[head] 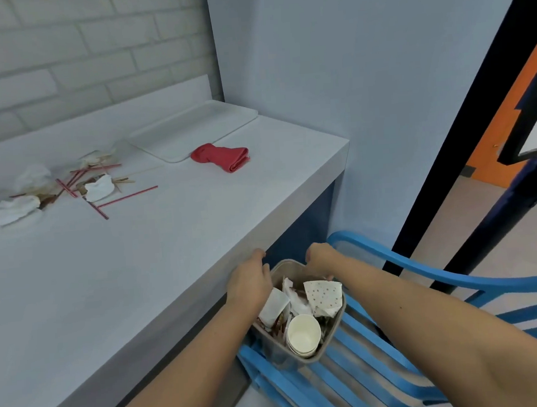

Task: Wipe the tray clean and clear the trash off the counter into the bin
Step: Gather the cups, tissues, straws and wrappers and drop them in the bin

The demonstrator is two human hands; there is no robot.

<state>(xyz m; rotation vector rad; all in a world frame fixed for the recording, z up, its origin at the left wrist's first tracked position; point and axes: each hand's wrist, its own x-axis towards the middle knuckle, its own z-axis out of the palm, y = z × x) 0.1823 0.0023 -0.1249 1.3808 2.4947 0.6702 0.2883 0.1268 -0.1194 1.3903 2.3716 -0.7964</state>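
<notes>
As left fingers [261, 258] grip bin [279, 353], right fingers [312, 253] do

Both arms [189, 364] are bare from the near edge of view to the wrists. The left hand [248, 279] and the right hand [320, 258] are bare too. One small dark spot [401, 307] (too small to tell more) marks the right forearm [428, 322].

White brick wall [60, 59] behind, pale plain wall [347, 70] at right — a blue slatted chair [399, 362] on beige floor [453, 222].
</notes>
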